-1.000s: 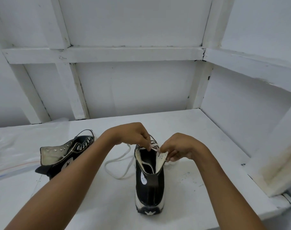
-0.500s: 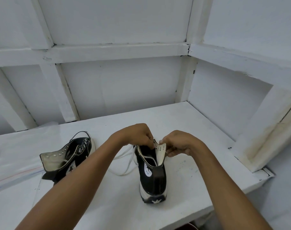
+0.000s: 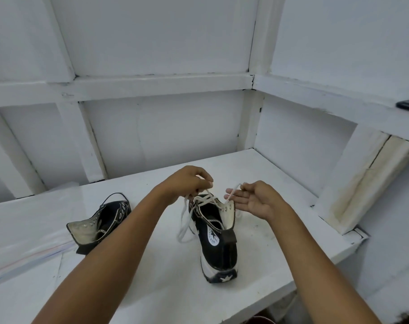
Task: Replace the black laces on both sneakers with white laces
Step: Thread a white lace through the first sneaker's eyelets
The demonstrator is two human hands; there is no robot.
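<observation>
Hands have pulled apart since half a second back, when they were bunched at the collar. Head view: left hand (image 3: 189, 183) pinches the white lace (image 3: 182, 226) above the upright sneaker (image 3: 219, 244) on the table (image 3: 163, 277). Right hand (image 3: 252, 199) seems to pinch the other end under its thumb, fingers straight. My worry is that uneven tugging drags one end back through an eyelet. The second sneaker (image 3: 100, 220) lies well left, not relaced yet.
</observation>
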